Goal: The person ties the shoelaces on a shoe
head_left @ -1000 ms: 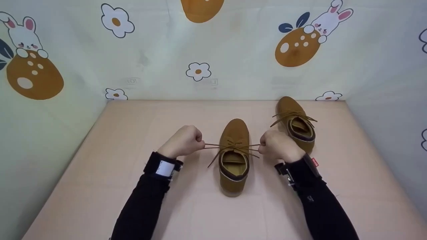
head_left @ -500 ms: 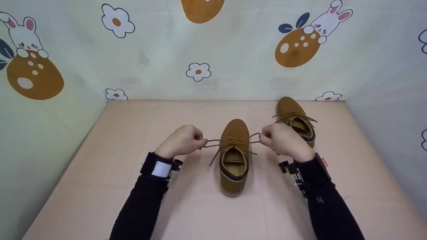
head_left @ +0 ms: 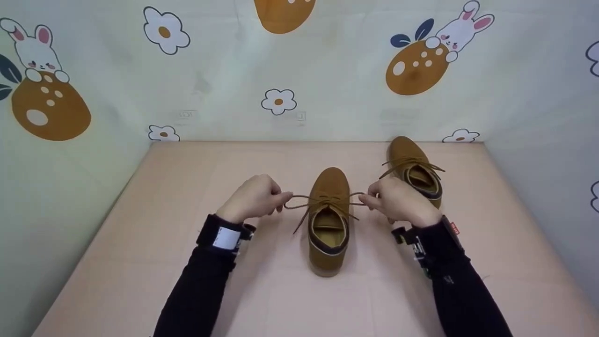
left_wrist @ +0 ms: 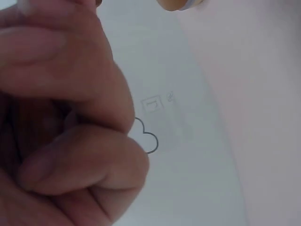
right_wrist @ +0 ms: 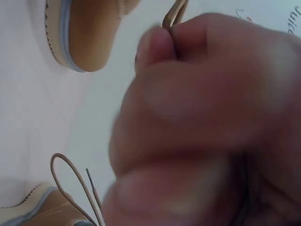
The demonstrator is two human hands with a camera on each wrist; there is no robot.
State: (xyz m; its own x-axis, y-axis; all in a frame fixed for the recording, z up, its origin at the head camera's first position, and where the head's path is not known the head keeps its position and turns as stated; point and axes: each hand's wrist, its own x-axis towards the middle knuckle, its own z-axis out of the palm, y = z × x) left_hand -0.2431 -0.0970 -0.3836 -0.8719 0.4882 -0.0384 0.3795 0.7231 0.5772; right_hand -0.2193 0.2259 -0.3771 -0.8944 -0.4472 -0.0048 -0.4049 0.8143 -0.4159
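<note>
A brown lace-up shoe [head_left: 330,180] stands in the middle, its toe pointing away. Its shoelace [head_left: 330,201] is in a bow over the opening, with a loop to each side and two loose ends hanging. My left hand [head_left: 255,199] pinches the left loop near its tip. On the other side, my right hand [head_left: 400,201] pinches the right loop between thumb and finger; the held lace [right_wrist: 175,14] shows at the top of the right wrist view. Curled fingers [left_wrist: 89,160] fill much of the left wrist view, where the lace cannot be made out.
A second brown shoe [head_left: 405,150], its laces also in a bow, stands at the back right behind my right hand. The pale pink tabletop [head_left: 224,164] meets patterned cloth walls [head_left: 224,84] at the back and sides.
Both loops were pulled tight in curled fists and now hang slacker, pinched nearer the fingertips. My right wrist has shifted right and its fingers have lifted a little. Neither shoe has moved noticeably.
</note>
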